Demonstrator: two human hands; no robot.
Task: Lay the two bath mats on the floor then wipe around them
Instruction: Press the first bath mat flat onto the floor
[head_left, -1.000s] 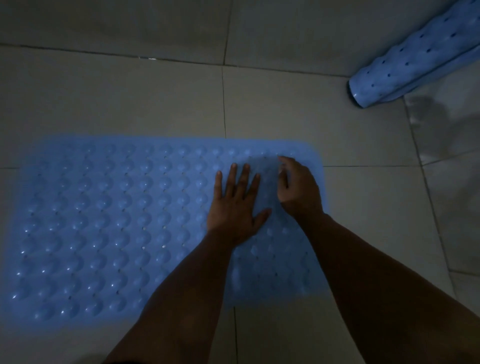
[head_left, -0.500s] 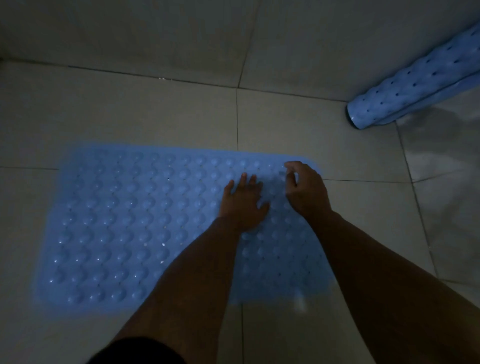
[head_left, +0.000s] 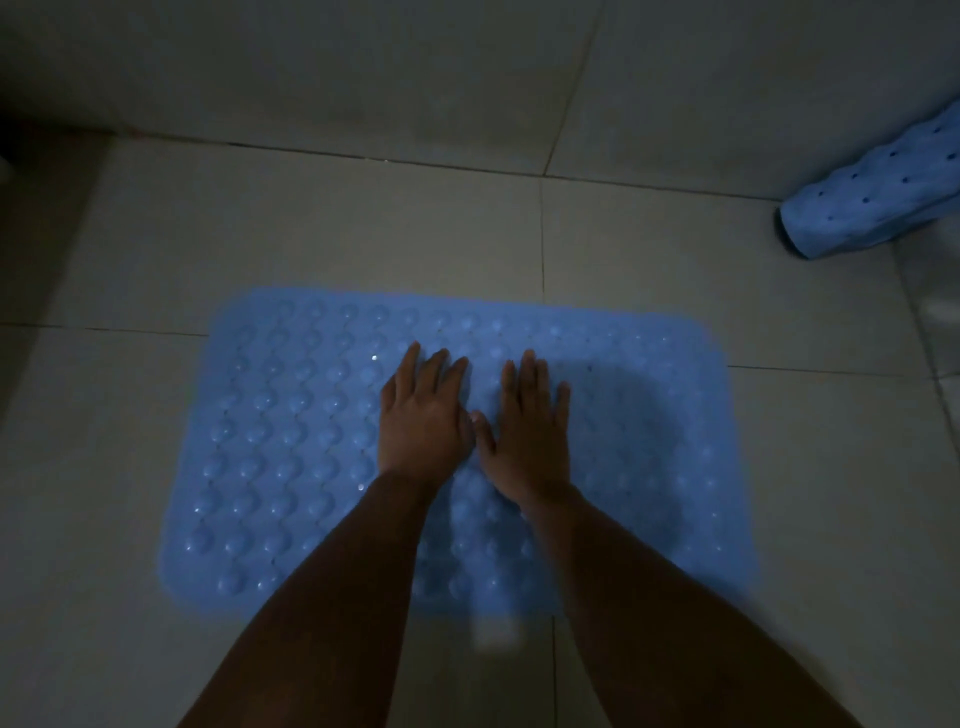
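Note:
A light blue bath mat (head_left: 291, 447) with rows of round bumps lies flat on the tiled floor in the middle of the view. My left hand (head_left: 423, 421) presses flat on its centre with straight fingers. Right beside it, my right hand (head_left: 530, 428) also lies flat on the mat, thumbs nearly touching. A second blue bath mat (head_left: 872, 197), rolled into a tube with small holes, lies at the far right against the wall.
Grey floor tiles (head_left: 322, 234) surround the mat on all sides. The wall (head_left: 363, 62) rises just beyond the mat's far edge. The room is dim, with a dark corner at the upper left.
My right hand has uncurled from the mat's far right edge and now lies flat beside my left hand. The view has shifted left, so the mat sits further right.

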